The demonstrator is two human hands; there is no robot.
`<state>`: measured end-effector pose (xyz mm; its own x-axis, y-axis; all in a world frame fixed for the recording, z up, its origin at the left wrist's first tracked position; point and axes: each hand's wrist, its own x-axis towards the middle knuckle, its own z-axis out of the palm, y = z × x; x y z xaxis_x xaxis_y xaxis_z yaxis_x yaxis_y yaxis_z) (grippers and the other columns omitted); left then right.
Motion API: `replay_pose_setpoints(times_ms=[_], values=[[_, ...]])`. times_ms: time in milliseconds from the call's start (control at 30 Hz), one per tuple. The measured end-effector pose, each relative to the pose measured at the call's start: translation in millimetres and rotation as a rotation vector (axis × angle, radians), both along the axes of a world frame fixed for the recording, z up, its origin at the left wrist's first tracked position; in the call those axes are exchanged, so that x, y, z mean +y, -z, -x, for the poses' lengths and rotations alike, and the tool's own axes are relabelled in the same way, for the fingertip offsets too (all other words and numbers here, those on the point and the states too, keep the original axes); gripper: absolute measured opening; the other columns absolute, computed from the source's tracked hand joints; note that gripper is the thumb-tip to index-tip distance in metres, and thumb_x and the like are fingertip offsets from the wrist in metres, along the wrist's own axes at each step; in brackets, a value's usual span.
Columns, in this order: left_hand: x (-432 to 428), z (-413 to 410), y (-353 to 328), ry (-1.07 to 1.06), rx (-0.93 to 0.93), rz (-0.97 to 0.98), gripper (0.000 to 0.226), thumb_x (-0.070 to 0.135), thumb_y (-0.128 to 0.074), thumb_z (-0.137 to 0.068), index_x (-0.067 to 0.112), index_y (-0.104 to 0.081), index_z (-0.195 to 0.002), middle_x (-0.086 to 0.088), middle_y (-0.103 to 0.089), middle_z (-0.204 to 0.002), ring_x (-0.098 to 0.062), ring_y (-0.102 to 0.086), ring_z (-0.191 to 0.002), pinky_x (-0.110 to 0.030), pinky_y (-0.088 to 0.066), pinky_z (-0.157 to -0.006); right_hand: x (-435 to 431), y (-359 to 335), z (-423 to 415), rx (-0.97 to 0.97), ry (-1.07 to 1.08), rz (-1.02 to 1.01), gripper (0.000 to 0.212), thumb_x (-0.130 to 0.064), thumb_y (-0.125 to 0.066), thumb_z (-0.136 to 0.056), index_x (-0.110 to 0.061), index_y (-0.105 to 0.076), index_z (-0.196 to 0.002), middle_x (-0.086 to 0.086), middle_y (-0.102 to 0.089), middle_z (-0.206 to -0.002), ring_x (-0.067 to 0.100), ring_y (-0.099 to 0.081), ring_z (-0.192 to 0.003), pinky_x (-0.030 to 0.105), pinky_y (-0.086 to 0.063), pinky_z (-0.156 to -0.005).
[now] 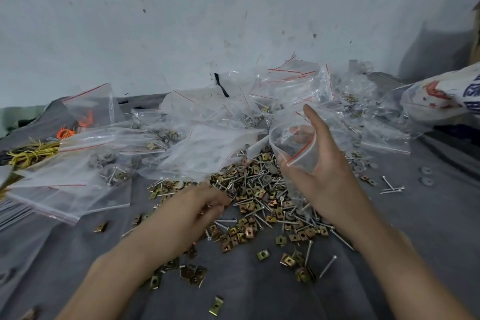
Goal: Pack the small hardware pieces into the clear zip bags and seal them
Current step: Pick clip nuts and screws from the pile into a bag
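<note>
Yellow cord (31,154) and orange cord (65,134) lie at the far left of a grey cloth (259,293), beside a stack of filled and flat zip bags (70,189) with red seal lines. More bags are heaped along the stained wall (181,21). The person's left hand (197,205) reaches into the near edge of the pile (259,197) of screws, brass-coloured clip nuts and grey washers at the centre of the cloth. Its fingers (220,200) are curled close together with the tips among the pieces; motion blur hides whether they pinch one. Just right of it and above the pile, the right hand (324,171) holds a clear bag (293,145) with its mouth open. Some fingers show through the plastic from inside, and the forefinger points up along the bag's side. A few pieces lie in the bag. Stray washers (426,175) and screws sit further right, near a printed sack (441,99).
</note>
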<state>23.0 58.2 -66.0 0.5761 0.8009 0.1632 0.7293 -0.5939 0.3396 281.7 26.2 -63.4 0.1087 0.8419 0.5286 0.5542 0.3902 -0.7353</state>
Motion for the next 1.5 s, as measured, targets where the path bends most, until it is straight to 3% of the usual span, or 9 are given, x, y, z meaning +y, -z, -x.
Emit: replay_pose_setpoints(times_ms=[267, 533, 800, 867, 1000, 1133, 1267, 1333, 1500], values=[[1.7, 2.6, 13.2, 0.065, 0.213, -0.123, 0.029, 0.04, -0.044, -0.103, 0.038, -0.057, -0.128, 0.013, -0.048, -0.114, -0.006, -0.045, -0.114, -0.021, -0.035, -0.098, 0.0, -0.4, 2.5, -0.011, -0.01, 0.01, 0.09, -0.045, -0.068, -0.082, -0.057, -0.014, -0.152, -0.012, -0.046, -0.15, 0.003, -0.042, -0.138, 0.033, -0.036, -0.113], [5.2, -0.2, 16.4, 0.075, 0.215, -0.077, 0.016, 0.035, -0.042, -0.103, 0.03, -0.056, -0.11, 0.014, -0.045, -0.107, -0.005, -0.045, -0.107, -0.023, -0.039, -0.094, 2.6, 3.6, 2.0, -0.028, 0.001, -0.017, 0.088, -0.036, -0.073, -0.09, -0.054, -0.015, -0.153, -0.014, -0.043, -0.151, 0.002, -0.041, -0.139, 0.025, -0.032, -0.112], [3.7, -2.2, 11.2, 0.098, 0.252, -0.057, 0.015, 0.038, -0.044, -0.102, 0.034, -0.052, -0.115, 0.018, -0.045, -0.108, -0.003, -0.046, -0.107, -0.016, -0.034, -0.085, 1.8, 4.3, 1.1, -0.035, 0.023, -0.011, 0.09, -0.038, -0.074, -0.089, -0.059, -0.013, -0.151, -0.018, -0.04, -0.153, -0.005, -0.037, -0.137, 0.012, -0.028, -0.103], [2.9, -4.6, 9.6, 0.078, 0.27, -0.066, 0.014, 0.04, -0.043, -0.102, 0.035, -0.051, -0.112, 0.019, -0.045, -0.107, -0.002, -0.046, -0.107, -0.014, -0.032, -0.08, 1.6, 3.5, 1.4, -0.028, 0.018, -0.012, 0.089, -0.038, -0.074, -0.089, -0.059, -0.013, -0.152, -0.017, -0.041, -0.153, -0.005, -0.037, -0.137, 0.016, -0.03, -0.107], [0.9, -9.3, 7.4, 0.036, 0.245, -0.061, 0.005, 0.035, -0.046, -0.1, 0.03, -0.049, -0.1, 0.018, -0.046, -0.101, 0.001, -0.046, -0.095, -0.013, -0.032, -0.072, 1.4, 3.0, 2.5, -0.02, -0.005, -0.002, 0.089, -0.039, -0.073, -0.089, -0.058, -0.013, -0.152, -0.016, -0.041, -0.152, 0.001, -0.038, -0.141, 0.039, -0.035, -0.117], [-1.6, -11.3, 9.2, 0.023, 0.184, -0.065, 0.006, 0.033, -0.049, -0.098, 0.027, -0.05, -0.096, 0.014, -0.049, -0.096, -0.002, -0.047, -0.085, -0.017, -0.039, -0.074, 1.3, 2.9, 3.0, -0.019, -0.002, -0.006, 0.089, -0.04, -0.072, -0.088, -0.058, -0.013, -0.152, -0.016, -0.042, -0.152, -0.001, -0.038, -0.14, 0.037, -0.034, -0.117], [-0.3, -10.1, 9.6, -0.069, -0.182, 0.028, 0.008, 0.03, -0.055, -0.098, 0.027, -0.057, -0.09, 0.011, -0.062, -0.081, -0.003, -0.056, -0.073, -0.015, -0.044, -0.067, 1.2, 2.0, 3.9, -0.01, 0.001, -0.002, 0.09, -0.045, -0.07, -0.084, -0.058, -0.013, -0.152, -0.016, -0.043, -0.152, -0.001, -0.039, -0.139, 0.031, -0.034, -0.115], [3.1, -12.0, 7.3, -0.157, -0.473, 0.229, 0.011, 0.029, -0.058, -0.097, 0.022, -0.063, -0.091, 0.01, -0.064, -0.072, -0.002, -0.054, -0.061, -0.014, -0.044, -0.06, 0.9, 1.6, 4.3, -0.009, 0.0, 0.003, 0.09, -0.048, -0.069, -0.083, -0.058, -0.013, -0.152, -0.015, -0.043, -0.151, 0.0, -0.04, -0.139, 0.033, -0.034, -0.115], [8.1, -27.6, -0.3, -0.232, -1.124, 0.781, 0.016, 0.021, -0.058, -0.097, 0.007, -0.064, -0.092, -0.001, -0.062, -0.071, -0.009, -0.053, -0.059, -0.019, -0.046, -0.053, 0.1, 0.4, 4.9, -0.006, -0.01, 0.004, 0.089, -0.046, -0.068, -0.083, -0.058, -0.012, -0.152, -0.014, -0.043, -0.151, 0.002, -0.04, -0.139, 0.04, -0.036, -0.116]])
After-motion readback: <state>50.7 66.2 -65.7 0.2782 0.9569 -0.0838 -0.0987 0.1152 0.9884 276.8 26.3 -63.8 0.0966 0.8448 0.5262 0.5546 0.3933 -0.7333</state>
